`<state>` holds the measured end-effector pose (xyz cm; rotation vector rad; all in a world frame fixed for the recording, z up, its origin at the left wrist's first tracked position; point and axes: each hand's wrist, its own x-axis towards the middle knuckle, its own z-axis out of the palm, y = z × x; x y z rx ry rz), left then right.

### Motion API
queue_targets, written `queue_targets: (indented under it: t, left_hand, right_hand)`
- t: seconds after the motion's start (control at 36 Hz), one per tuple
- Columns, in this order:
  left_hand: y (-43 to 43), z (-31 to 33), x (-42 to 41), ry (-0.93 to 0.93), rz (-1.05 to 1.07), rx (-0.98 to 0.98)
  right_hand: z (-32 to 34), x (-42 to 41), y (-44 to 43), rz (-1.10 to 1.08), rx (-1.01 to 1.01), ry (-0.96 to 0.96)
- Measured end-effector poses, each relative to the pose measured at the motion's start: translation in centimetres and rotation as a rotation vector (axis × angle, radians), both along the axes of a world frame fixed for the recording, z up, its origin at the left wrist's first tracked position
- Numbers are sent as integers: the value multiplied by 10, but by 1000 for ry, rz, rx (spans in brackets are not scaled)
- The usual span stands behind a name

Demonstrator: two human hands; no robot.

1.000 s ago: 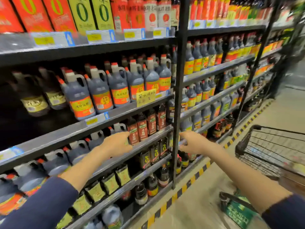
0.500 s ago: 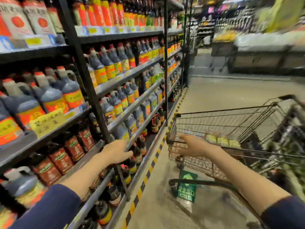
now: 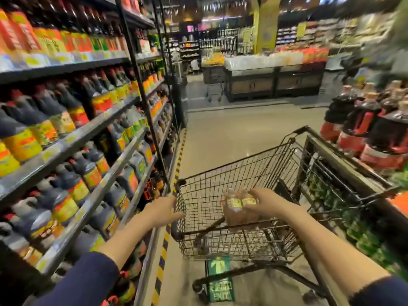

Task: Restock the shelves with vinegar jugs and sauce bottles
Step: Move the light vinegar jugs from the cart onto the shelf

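We see shelves [image 3: 72, 140] of jugs [image 3: 55, 115] filling the frame's left. The cart [image 3: 231, 162] stands lower centre, with bottles [image 3: 239, 208] inside it.

The right grip [image 3: 262, 202] lay over the tops of two brownish bottles [image 3: 237, 214] with yellow labels, fingers curled round them, inside a wire shopping cart [image 3: 223, 175]. The bottles stood close together near the cart's near end. The left grip [image 3: 162, 212] reached toward the cart's left corner with fingers fairly straight; whether it touched the wire was unclear. Both arms wore dark blue sleeves [image 3: 84, 281]. To the left ran shelves [image 3: 72, 144] packed with dark jugs [image 3: 64, 195] bearing orange and yellow labels. A yellow-and-black striped line [image 3: 164, 250] edged the floor [image 3: 231, 133] beside them. A green exit sign [image 3: 220, 283] lay on the floor under the cart. To the right stood dark bottles with red handles [image 3: 364, 127].
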<state>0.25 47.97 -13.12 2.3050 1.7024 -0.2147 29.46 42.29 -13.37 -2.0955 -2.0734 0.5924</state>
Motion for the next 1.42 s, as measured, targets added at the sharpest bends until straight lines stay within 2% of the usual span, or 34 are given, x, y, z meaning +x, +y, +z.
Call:
queue_targets:
  t: [0.17, 0.33, 0.61, 0.94, 1.42]
  left_hand:
    - [60, -12, 42, 25, -100, 16]
    - [104, -27, 89, 48, -170, -17]
    - [173, -64, 173, 20, -137, -95]
    - [223, -111, 251, -22, 95, -231]
    - [267, -215, 276, -241, 368, -526]
  right_hand:
    - [-12, 34, 27, -111, -21, 102]
    - [-30, 73, 56, -156, -17, 125]
    - [-63, 154, 127, -136, -107, 99]
    - [-102, 226, 219, -62, -244, 121]
    - [-207, 212, 290, -124, -484, 296]
